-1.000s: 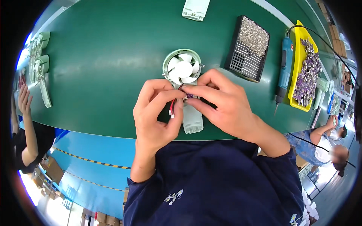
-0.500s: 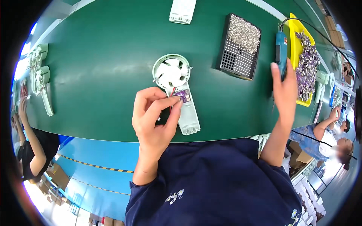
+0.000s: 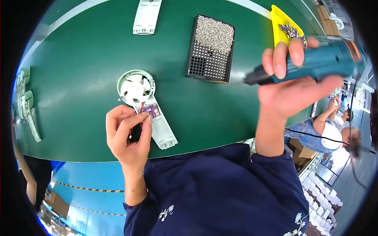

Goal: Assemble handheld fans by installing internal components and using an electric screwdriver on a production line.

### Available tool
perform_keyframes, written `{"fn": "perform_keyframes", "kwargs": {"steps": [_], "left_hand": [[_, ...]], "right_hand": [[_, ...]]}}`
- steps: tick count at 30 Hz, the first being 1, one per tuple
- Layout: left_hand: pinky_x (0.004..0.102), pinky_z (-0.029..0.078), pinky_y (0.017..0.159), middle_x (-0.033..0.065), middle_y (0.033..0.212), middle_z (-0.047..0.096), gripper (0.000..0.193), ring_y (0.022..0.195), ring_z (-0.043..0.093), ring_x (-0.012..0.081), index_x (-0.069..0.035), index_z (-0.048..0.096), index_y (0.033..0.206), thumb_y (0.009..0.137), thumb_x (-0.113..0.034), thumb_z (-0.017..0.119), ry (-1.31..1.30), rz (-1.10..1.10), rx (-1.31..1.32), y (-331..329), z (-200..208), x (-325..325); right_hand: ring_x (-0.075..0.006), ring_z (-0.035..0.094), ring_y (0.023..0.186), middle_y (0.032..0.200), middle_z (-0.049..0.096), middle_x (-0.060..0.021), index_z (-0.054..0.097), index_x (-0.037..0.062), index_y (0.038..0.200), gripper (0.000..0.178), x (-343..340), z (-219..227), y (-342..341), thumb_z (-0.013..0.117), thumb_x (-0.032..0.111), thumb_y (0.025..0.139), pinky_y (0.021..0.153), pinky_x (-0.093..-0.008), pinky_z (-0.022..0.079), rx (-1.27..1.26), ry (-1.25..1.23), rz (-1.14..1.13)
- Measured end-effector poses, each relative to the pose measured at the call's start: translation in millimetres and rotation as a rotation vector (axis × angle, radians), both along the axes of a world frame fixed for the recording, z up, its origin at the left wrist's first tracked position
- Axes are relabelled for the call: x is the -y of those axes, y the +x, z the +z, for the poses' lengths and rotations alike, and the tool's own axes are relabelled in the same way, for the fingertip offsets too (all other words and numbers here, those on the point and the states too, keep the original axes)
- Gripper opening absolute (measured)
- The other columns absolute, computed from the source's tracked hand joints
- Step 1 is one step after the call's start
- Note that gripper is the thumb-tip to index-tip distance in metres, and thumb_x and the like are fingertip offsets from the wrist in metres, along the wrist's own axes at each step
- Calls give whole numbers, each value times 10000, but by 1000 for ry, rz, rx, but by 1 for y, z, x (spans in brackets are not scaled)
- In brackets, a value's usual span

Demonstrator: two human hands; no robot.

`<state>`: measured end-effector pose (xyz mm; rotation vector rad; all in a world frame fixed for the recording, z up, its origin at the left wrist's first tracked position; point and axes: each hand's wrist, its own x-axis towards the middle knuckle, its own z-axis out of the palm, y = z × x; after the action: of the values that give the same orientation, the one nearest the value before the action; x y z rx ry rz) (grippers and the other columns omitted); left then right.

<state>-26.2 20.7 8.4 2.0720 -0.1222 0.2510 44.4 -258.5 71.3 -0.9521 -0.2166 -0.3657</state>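
Head: right hand (image 3: 289, 93) now holds screwdriver (image 3: 321, 62); left hand (image 3: 128, 133) stays at board (image 3: 153, 110).

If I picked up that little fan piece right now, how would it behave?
The fan piece would probably feel stiff and light; it looks like molded plastic. Its wires would likely flop, being thin. The round fan end might dip first, being bulkier than the flat handle.
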Motion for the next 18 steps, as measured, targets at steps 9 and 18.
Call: {"fn": "perform_keyframes", "kwargs": {"steps": [9,18], "left_hand": [[267,490,684,86,1005,586,219,803,617,161,8,714,870,695,112,795,-29,-10,14,4,-2,8],[278,500,698,85,1013,590,218,846,613,174,1,715,866,691,97,800,-35,-14,13,4,-3,6]], "right_hand": [[-184,483,448,773,560,-55,489,178,1282,1030,-15,-29,51,296,1002,696,411,-344,421,306,-191,-103],[-180,478,440,741,543,-63,449,136,1241,1020,-17,-36,56,297,995,713,416,-338,427,232,-190,-196]]}}
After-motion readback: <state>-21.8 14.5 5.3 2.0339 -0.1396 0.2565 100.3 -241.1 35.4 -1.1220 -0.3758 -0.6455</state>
